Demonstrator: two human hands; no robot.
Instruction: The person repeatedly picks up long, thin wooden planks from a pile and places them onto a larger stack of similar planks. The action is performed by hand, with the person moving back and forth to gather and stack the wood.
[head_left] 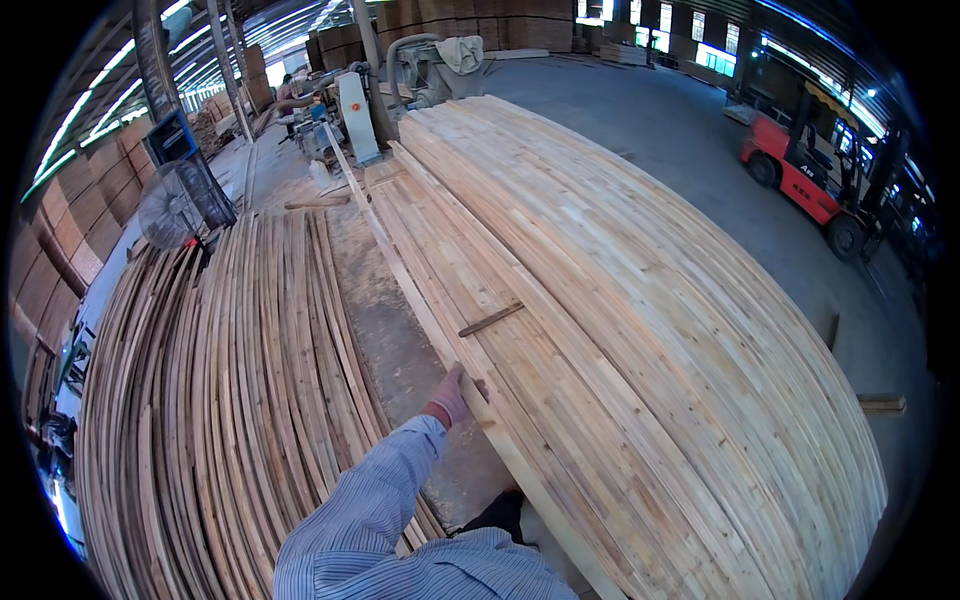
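My left hand (452, 396), in a light glove, reaches forward and closes round the near edge of a long narrow wooden board (522, 470). This board runs from beside my body away toward the machine at the far end, along the left side of a broad stack of pale boards (640, 330). The fingertips are partly hidden by the board's edge. A short dark stick (491, 319) lies across the stack just ahead of the hand. My right hand is out of view.
On the left lies a wide pile of rough strips (250, 400). A sawdust-strewn aisle (385, 335) separates it from the stack. A woodworking machine (356, 115) and a person (287, 92) are at the far end. A fan (172, 205) stands left; a red forklift (800, 175) is parked right.
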